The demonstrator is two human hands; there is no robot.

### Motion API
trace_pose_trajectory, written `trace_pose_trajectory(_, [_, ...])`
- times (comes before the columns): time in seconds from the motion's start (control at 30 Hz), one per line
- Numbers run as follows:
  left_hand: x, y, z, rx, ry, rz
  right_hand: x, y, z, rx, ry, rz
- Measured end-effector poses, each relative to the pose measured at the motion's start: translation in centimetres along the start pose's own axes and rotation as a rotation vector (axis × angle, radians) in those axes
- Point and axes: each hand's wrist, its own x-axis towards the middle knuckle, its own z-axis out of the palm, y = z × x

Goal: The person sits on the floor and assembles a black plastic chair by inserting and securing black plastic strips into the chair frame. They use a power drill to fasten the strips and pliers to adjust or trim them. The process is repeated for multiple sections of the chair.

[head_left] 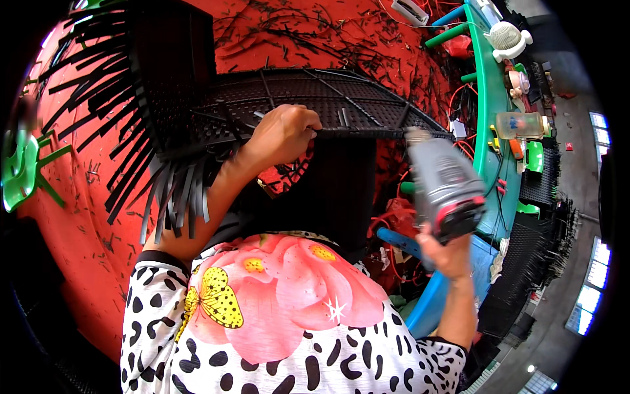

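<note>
A black woven rattan frame, with thin crossing bars, lies in front of me. Long loose black strips fan out from its left side. My left hand is closed at the near rim of this frame, its fingers curled over the edge; the fingertips are partly hidden. To the right, my right hand grips a grey heat gun with a red and black rear end. The metal nozzle points away from me, close to the frame's right end. The heat gun is slightly blurred.
A red floor covering is littered with black strip scraps. On the right, a green table bears a jar, a white fan and small tools. A blue stool stands near my right arm. A green chair is far left.
</note>
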Motion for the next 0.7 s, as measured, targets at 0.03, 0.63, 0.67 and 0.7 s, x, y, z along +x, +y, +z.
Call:
trace_pose_trajectory(0.03, [0.1, 0.0, -0.1, -0.003, -0.016, -0.013, -0.1, 0.5, 1.6, -0.041, -0.064, -0.079])
trace_pose_trajectory(0.63, [4.4, 1.0, 2.7, -0.061, 0.03, 0.045, 2.3, 2.1, 7.4, 0.192, -0.129, -0.348])
trace_pose_trajectory(0.67, [5.1, 1.2, 2.4, -0.058, 0.029, 0.029, 2.3, 2.3, 7.4, 0.177, -0.109, -0.351])
trace_pose_trajectory(0.7, [6.1, 1.6, 1.8, -0.052, 0.033, 0.018, 2.5, 2.7, 7.5, 0.16, -0.085, -0.359])
